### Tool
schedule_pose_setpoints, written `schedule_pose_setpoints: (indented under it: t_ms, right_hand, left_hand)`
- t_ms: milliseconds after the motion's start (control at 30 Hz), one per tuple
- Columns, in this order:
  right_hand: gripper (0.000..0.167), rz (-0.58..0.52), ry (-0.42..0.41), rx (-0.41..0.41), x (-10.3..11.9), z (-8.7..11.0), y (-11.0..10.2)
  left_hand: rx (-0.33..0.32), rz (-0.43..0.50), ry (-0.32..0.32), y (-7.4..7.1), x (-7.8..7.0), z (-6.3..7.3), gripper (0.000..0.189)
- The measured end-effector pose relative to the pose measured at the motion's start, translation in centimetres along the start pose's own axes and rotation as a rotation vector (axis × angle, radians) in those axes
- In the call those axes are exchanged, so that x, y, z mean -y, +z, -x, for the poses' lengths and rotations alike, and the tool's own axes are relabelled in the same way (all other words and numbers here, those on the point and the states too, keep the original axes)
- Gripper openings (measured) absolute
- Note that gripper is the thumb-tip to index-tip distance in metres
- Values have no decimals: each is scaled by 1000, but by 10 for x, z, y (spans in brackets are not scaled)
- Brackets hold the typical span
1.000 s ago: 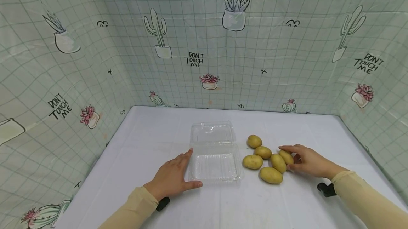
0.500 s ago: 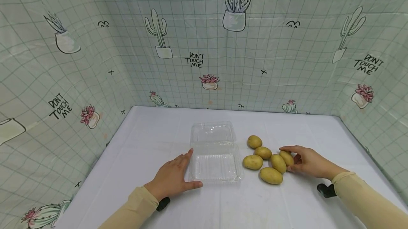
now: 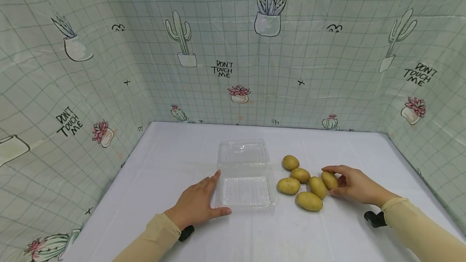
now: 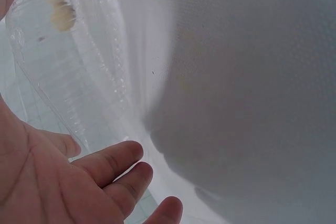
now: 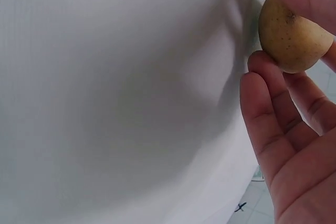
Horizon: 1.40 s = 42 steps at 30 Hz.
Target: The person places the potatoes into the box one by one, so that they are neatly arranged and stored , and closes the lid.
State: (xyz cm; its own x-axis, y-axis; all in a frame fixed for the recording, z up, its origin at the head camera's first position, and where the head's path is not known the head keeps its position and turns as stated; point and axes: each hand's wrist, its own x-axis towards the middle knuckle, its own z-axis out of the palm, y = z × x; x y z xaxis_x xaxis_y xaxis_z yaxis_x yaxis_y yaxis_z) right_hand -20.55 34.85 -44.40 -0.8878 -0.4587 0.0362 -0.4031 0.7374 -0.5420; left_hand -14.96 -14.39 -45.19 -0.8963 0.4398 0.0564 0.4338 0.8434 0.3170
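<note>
My right hand (image 3: pixel 354 184) pinches a small yellow potato (image 3: pixel 329 180) between thumb and fingers. In the right wrist view the thumb lies over that potato (image 5: pixel 295 35) and the fingers curve under it. Several other potatoes (image 3: pixel 309 201) lie loosely grouped just left of it on the white cloth. My left hand (image 3: pixel 196 201) rests at the left side of a clear plastic clamshell box (image 3: pixel 247 191), thumb and fingers spread along its edge. In the left wrist view the left hand's fingers (image 4: pixel 113 163) are relaxed beside the clear plastic wall.
The box's lid (image 3: pixel 242 151) lies folded back behind its base, away from me. A white cloth (image 3: pixel 174 144) covers the table. Grid-patterned curtains (image 3: pixel 233 43) with cactus drawings stand behind and at both sides.
The right hand has shifted slightly right with its potato, opening a small gap to the neighbouring potato. The left hand and the box have stayed in place.
</note>
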Motion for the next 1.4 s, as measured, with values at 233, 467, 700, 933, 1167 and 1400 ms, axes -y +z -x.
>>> schedule_pose_setpoints:
  t_ms: [233,467,700,933,1167,1400]
  right_hand:
    - [68,55,24,-25,7,1,-15]
    - [66,97,-3,-41,21,-9,-31]
    - [65,95,-75,-29,48,-29,-38]
    - [63,51,-156,9,84,-60,-31]
    - [63,12,-212,67,122,-86,-13]
    - [62,-18,-211,135,154,-104,5]
  left_hand:
    - [9,18,-7,-2,-1,0,112]
    - [9,15,-8,-4,-2,0,111]
    - [13,11,-9,-4,-3,-1,112]
    - [19,21,-17,-4,-3,0,112]
    - [18,29,-16,-4,-2,0,109]
    - [12,13,-13,-2,0,-1,111]
